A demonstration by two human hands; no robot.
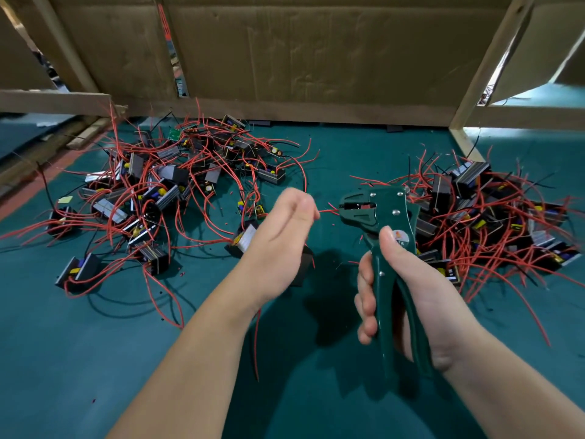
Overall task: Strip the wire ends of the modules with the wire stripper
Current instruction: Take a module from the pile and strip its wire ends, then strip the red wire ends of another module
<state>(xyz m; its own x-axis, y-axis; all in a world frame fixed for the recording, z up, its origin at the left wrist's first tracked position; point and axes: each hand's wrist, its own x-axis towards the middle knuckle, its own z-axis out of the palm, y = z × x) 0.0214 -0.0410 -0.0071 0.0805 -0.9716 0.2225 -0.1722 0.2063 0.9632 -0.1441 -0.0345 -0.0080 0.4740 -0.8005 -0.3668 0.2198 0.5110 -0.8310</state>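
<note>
Right hand is gripping the wire stripper by its handles, while left hand is pinching a red wire whose tip is reaching the stripper's head. One module pile is lying left and another pile right, leaving green mat open between them.

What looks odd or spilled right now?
Only small red insulation scraps scattered on the green mat around the green wire stripper in the right hand; the left hand pinches a red wire normally.
</note>
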